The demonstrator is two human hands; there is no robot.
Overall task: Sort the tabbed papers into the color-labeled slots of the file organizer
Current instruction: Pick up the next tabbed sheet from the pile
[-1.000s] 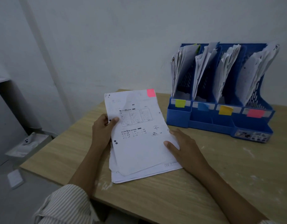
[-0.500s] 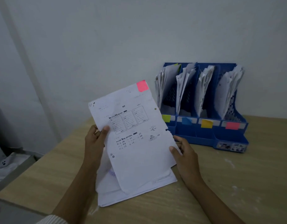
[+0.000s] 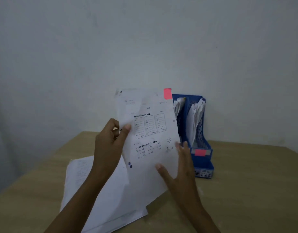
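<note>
While the left hand (image 3: 111, 145) pinches the left edge of a white printed sheet with a pink sticky tab (image 3: 150, 142), thumb on the printed face and fingers curled behind, I see that sheet raised nearly upright above the pale wooden tabletop (image 3: 245, 190). Its pink tab (image 3: 167, 93) sits at the upper right corner, and two dark punch holes show near the lower left edge. I read the right hand (image 3: 181, 172) as loose and spread: the fingers are straight, the thumb lies across the lower right part of the page, and the fingertips reach up along the right edge; motion blur keeps me from saying how firmly it presses. Behind the raised page stands the blue plastic file organizer (image 3: 202, 148) against the white wall (image 3: 144, 39), and the page hides most of it, so I can make out only its two rightmost slots, each stuffed with upright white papers. A pink label (image 3: 200, 152) marks the front of the rightmost slot, just beside the right fingertips in the view. Below the hands, a loose stack of white papers (image 3: 97, 190) lies flat on the table, partly under the left forearm, its sheets fanned unevenly toward the near edge.
</note>
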